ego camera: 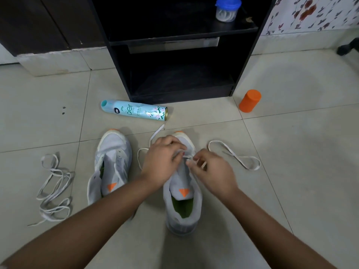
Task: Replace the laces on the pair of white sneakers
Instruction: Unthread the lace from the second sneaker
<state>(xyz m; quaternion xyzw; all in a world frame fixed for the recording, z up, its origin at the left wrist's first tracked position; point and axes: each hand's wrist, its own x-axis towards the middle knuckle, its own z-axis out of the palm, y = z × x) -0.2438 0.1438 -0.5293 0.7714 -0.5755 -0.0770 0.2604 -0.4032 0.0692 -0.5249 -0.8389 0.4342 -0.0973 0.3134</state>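
Note:
Two white sneakers with orange toe tips stand on the tiled floor. The left sneaker (111, 166) has no lace and its tongue is exposed. Over the front eyelets of the right sneaker (182, 202), my left hand (162, 162) grips the shoe's upper. My right hand (211, 171) pinches a white lace (235, 155) at the eyelets. That lace loops out on the floor to the right, and its other end trails off to the upper left of the shoe. A loose tangled lace (52, 189) lies on the floor at far left.
A teal air-freshener can (134, 112) lies on its side beyond the shoes. An orange cylindrical container (250, 100) stands at right. A black open cabinet (174, 55) rises behind, with a blue-lidded jar (227, 8) on its shelf.

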